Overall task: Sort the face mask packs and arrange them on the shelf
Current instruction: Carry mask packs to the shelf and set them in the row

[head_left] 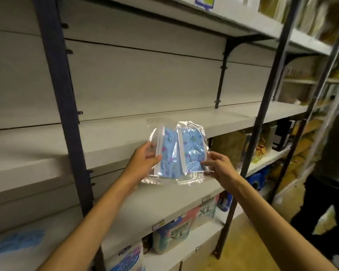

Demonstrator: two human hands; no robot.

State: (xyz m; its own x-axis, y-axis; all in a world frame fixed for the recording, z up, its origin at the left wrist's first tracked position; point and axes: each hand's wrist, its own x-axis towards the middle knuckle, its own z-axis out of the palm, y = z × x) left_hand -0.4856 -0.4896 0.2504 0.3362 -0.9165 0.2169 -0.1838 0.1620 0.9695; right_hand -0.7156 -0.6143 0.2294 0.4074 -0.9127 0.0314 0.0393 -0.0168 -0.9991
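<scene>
Packs: two clear plastic packs of blue patterned face masks (181, 151), side by side, held just over the grey metal shelf board (110, 137). Left hand (143, 163) pinching the 9 o'clock edge; right hand (216, 163) pinching the 3 o'clock edge. Likely light, floppy, slippery; best gripped at side seams. Dark steel upright (262, 114) at 3 o'clock; wrapped goods (171, 234) at 6 o'clock, below.

Dim, soft, blurred, edge-warped.

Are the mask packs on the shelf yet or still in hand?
In hand. Both mask packs sit upright between the left hand and right hand, in front of the shelf.
</scene>
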